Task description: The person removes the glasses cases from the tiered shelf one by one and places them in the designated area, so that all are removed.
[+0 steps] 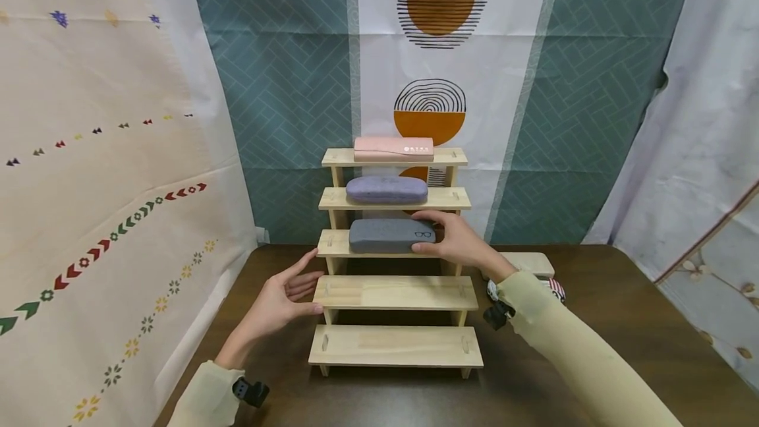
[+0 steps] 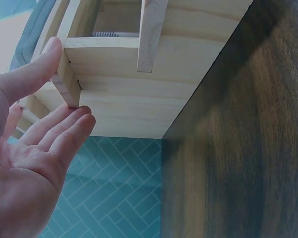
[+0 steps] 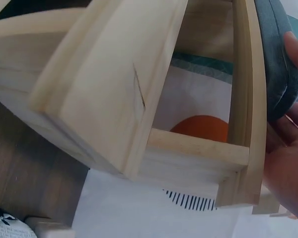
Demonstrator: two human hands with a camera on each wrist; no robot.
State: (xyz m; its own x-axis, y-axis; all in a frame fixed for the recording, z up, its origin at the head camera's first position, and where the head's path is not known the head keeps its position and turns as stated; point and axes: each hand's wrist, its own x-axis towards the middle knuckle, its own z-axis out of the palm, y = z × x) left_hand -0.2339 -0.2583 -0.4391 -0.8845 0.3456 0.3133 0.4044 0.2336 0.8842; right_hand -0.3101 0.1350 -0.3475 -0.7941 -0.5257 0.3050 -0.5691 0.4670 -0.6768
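Note:
A light wooden stepped rack (image 1: 395, 292) stands on the table, with several tiers. My right hand (image 1: 453, 239) holds the right end of a blue-grey glasses case (image 1: 382, 236) on the middle tier, thumb in front and fingers behind. In the right wrist view the case (image 3: 275, 59) shows along the shelf edge, partly cut off. My left hand (image 1: 279, 298) is at the rack's left side. In the left wrist view its thumb and fingertips span the end of a shelf board (image 2: 67, 82), touching opposite edges.
A purple glasses case (image 1: 387, 190) lies on the tier above, and a pink case (image 1: 393, 149) on the top tier. Behind my right forearm, a cream-coloured object (image 1: 528, 262) and a patterned item (image 1: 556, 290) sit on the dark table (image 1: 628, 335). Fabric (image 1: 279, 84) hangs behind.

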